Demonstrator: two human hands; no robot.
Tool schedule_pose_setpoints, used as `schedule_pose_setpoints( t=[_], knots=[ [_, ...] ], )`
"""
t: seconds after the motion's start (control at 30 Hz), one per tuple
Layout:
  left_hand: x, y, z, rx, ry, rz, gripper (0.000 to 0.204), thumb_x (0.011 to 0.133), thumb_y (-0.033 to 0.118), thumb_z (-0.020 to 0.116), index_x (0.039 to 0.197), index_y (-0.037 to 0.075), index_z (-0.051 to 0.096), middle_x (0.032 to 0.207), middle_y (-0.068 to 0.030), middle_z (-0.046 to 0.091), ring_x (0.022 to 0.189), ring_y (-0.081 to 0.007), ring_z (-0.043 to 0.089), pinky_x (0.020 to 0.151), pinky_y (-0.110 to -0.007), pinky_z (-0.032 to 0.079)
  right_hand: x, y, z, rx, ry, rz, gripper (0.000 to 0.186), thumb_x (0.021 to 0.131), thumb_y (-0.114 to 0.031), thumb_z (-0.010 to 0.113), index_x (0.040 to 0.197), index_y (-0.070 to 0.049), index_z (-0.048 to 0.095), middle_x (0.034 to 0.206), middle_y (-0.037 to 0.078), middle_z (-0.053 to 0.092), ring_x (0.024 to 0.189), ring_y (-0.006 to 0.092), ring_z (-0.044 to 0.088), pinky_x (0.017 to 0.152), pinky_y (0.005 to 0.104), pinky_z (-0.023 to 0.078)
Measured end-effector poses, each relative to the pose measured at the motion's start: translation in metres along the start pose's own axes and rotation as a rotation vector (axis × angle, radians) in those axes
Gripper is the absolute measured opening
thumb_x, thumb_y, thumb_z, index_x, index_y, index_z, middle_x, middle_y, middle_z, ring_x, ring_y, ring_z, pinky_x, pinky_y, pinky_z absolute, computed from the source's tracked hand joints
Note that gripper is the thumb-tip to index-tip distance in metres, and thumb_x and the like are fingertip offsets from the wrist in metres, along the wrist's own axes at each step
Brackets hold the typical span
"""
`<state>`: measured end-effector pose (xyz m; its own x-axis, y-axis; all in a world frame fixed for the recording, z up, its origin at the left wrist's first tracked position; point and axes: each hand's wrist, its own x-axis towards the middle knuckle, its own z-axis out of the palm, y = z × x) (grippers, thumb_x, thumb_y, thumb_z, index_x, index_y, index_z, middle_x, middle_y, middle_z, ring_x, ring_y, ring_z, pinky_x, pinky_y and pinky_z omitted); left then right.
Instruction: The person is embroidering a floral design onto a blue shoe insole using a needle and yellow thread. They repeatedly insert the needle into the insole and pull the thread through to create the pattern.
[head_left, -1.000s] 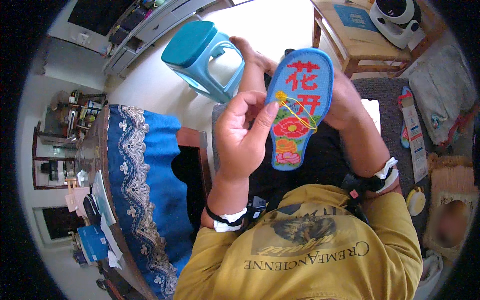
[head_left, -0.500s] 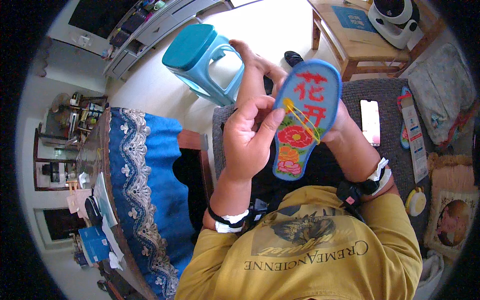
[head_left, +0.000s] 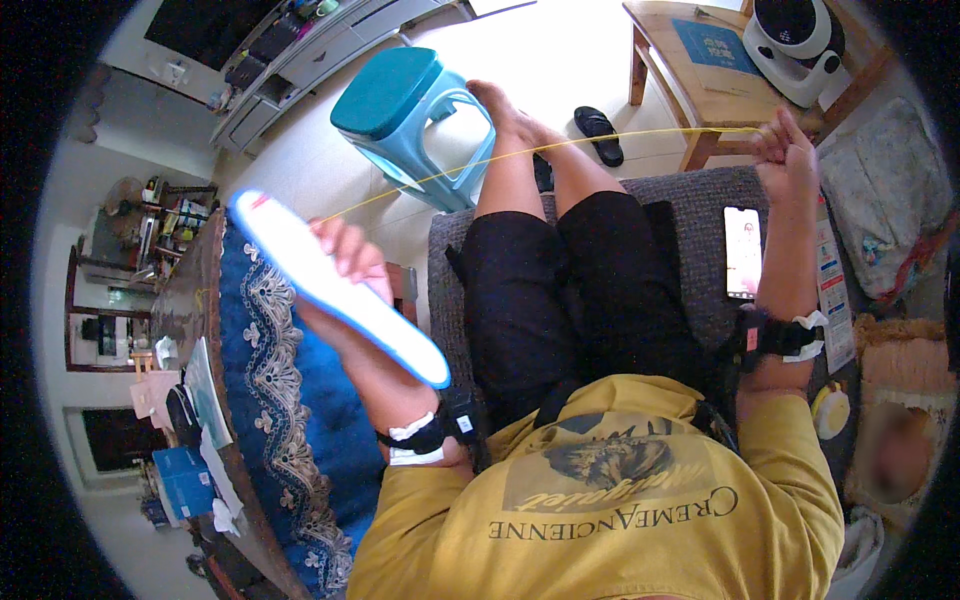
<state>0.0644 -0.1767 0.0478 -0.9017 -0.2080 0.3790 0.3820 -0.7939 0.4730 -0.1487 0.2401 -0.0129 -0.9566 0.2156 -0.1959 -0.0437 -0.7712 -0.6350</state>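
Note:
My left hand (head_left: pixel 345 255) holds a blue-edged insole (head_left: pixel 330 285) out to my left; only its white back faces the camera. A yellow thread (head_left: pixel 520 153) runs taut from the insole across my knees to my right hand (head_left: pixel 785 145), which pinches the thread's end with arm stretched far right. I sit on a grey sofa (head_left: pixel 700 200) in black shorts (head_left: pixel 570 290), my bare foot near a teal plastic stool (head_left: pixel 405 110).
A phone (head_left: pixel 742 252) lies on the sofa beside my right thigh. A blue patterned cloth (head_left: pixel 270 400) covers the furniture at my left. A wooden side table (head_left: pixel 700 60) with a white appliance (head_left: pixel 795 35) stands ahead right. A black slipper (head_left: pixel 598 135) lies on the floor.
The hands have parted: the left swung the insole out to the left and turned its white back up, while the right pulled the yellow thread far to the right until taut.

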Motion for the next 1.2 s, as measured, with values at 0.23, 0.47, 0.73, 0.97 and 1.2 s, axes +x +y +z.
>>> schedule_pose_setpoints(
  t=[0.23, 0.47, 0.73, 0.97, 1.2],
  knots=[
    [0.003, -0.030, 0.008, -0.421, -0.065, -0.151, 0.013, 0.090, 0.014, 0.038, 0.092, 0.001, 0.041, 0.073, -0.0061, 0.039, 0.051, -0.0139, 0.040, 0.044, -0.025, 0.035, -0.033, 0.015, 0.024, -0.301, -0.004, -0.267, 0.009, 0.090, -0.011, 0.049, 0.085, -0.003, 0.052, 0.057, -0.002, 0.033, 0.049, 0.0078, 0.028, 0.047, 0.0220, 0.026],
    [0.003, -0.102, 0.035, -0.665, -0.258, -0.638, 0.045, 0.082, 0.045, 0.055, 0.094, 0.002, 0.045, 0.072, -0.0066, 0.041, 0.053, -0.0147, 0.045, 0.045, -0.026, 0.037, -0.172, 0.038, 0.100, -0.746, -0.704, -0.486, 0.008, 0.088, -0.005, 0.047, 0.093, -0.002, 0.053, 0.067, 0.003, 0.054, 0.051, 0.0086, 0.048, 0.046, 0.0200, 0.037],
    [0.006, -0.118, 0.050, -0.784, -0.300, -0.648, 0.046, 0.081, 0.045, 0.056, 0.096, 0.003, 0.045, 0.073, -0.0065, 0.042, 0.055, -0.0146, 0.045, 0.048, -0.026, 0.037, -0.194, 0.045, 0.116, -0.900, -1.131, -1.147, 0.012, 0.074, 0.003, 0.059, 0.085, 0.002, 0.056, 0.067, 0.010, 0.059, 0.055, 0.0242, 0.059, 0.051, 0.0304, 0.046],
    [0.007, -0.120, 0.052, -0.793, -0.319, -0.625, 0.047, 0.079, 0.045, 0.056, 0.098, 0.003, 0.045, 0.073, -0.0064, 0.044, 0.057, -0.0145, 0.046, 0.050, -0.026, 0.038, -0.194, 0.045, 0.115, -0.909, -1.155, -1.208, 0.014, 0.072, 0.004, 0.060, 0.085, 0.003, 0.055, 0.065, 0.010, 0.058, 0.052, 0.0228, 0.058, 0.049, 0.0302, 0.046],
    [0.007, -0.121, 0.052, -0.773, -0.331, -0.613, 0.048, 0.077, 0.045, 0.057, 0.099, 0.004, 0.045, 0.074, -0.0062, 0.045, 0.058, -0.0144, 0.046, 0.052, -0.026, 0.038, -0.196, 0.042, 0.116, -0.964, -1.167, -1.200, 0.014, 0.072, 0.005, 0.060, 0.085, 0.003, 0.055, 0.066, 0.010, 0.059, 0.052, 0.0222, 0.058, 0.049, 0.0302, 0.046]
  ],
)
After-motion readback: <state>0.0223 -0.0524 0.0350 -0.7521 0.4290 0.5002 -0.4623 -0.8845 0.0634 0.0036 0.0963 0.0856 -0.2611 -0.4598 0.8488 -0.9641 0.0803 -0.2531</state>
